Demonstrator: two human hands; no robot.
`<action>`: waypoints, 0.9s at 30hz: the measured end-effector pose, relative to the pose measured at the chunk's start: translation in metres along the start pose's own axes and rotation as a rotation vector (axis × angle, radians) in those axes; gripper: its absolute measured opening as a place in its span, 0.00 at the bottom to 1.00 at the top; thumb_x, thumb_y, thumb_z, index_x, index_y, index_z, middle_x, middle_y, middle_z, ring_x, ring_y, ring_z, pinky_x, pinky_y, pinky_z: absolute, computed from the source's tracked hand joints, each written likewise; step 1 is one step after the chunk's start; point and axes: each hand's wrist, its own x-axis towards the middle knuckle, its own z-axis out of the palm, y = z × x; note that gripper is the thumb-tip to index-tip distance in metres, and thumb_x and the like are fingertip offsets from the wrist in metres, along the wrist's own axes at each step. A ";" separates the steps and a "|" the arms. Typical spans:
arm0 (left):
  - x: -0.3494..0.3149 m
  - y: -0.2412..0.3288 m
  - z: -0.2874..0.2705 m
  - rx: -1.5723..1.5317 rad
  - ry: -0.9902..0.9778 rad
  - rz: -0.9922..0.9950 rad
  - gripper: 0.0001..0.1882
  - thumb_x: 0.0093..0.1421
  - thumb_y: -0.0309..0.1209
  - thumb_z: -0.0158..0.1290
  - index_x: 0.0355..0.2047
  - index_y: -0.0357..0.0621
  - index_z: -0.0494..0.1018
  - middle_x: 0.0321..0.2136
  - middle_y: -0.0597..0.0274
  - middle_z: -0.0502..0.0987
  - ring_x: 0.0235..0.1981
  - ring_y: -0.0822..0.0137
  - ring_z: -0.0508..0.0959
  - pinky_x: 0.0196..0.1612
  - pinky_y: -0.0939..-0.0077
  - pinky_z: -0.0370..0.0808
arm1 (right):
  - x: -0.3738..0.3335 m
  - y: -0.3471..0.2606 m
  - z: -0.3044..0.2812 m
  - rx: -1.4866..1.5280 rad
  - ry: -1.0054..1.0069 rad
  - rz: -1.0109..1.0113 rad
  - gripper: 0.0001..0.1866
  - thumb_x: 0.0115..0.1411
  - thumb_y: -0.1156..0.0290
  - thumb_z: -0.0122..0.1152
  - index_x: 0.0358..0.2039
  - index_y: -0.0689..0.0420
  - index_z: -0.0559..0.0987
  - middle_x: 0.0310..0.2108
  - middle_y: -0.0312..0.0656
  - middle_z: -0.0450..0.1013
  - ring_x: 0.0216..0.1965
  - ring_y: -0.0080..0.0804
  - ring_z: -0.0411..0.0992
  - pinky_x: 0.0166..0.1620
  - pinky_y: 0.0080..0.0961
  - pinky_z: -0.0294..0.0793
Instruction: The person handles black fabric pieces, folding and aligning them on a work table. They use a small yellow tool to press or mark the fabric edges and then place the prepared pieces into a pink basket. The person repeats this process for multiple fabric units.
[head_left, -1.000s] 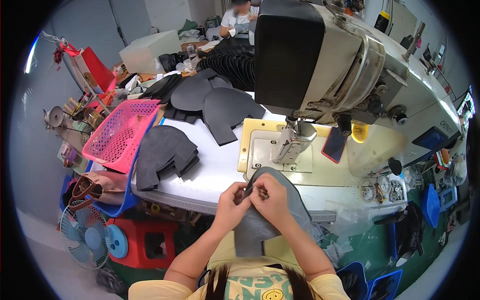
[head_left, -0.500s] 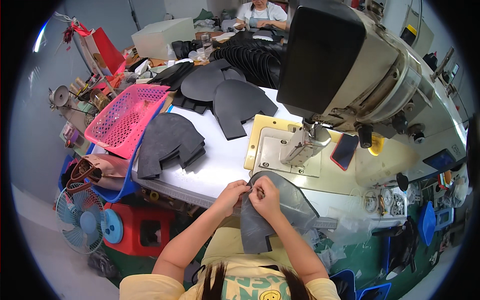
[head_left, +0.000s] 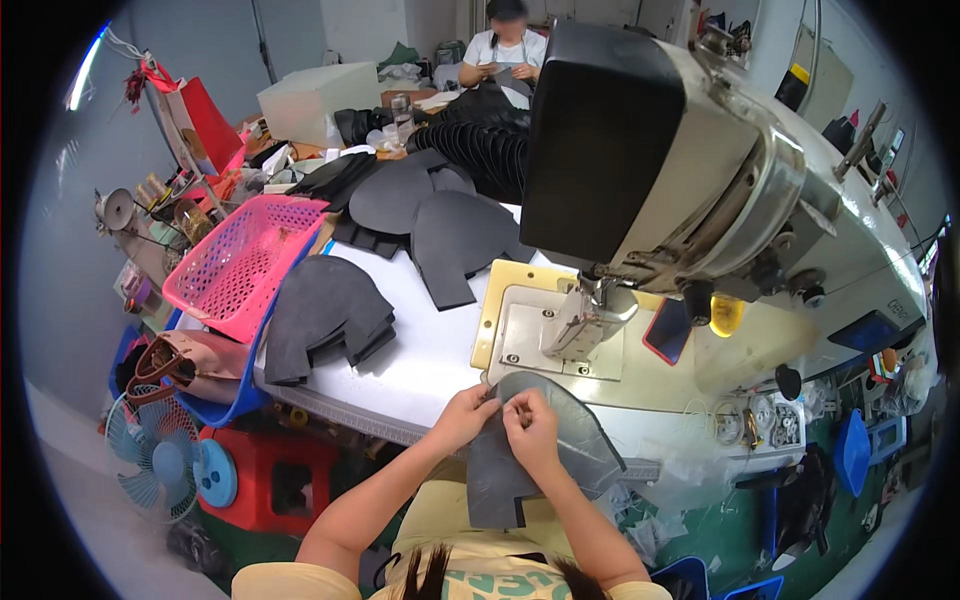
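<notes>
One grey panel [head_left: 578,432]: smooth, faintly creased, round-topped, notched below. Left hand [head_left: 466,416] pinches its edge; right hand [head_left: 531,428] bunched over it, grip unclear.

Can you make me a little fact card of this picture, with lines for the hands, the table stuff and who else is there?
Left hand: pinching the edge of a gray piece
Right hand: fingers curled against that piece; grip unclear
Table: holds a sewing machine and a stack of dark pieces
Phone: red-edged, under the machine's arm
Lower left: blue fan beside a red stool
Farther back: another person, white top
</notes>
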 end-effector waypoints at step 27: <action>0.040 0.042 -0.046 0.711 0.002 0.009 0.25 0.49 0.34 0.59 0.46 0.39 0.66 0.34 0.47 0.76 0.36 0.56 0.77 0.41 0.69 0.72 | 0.005 -0.016 0.024 -0.110 -0.069 -0.211 0.14 0.49 0.78 0.58 0.17 0.63 0.62 0.18 0.46 0.58 0.17 0.41 0.58 0.22 0.31 0.59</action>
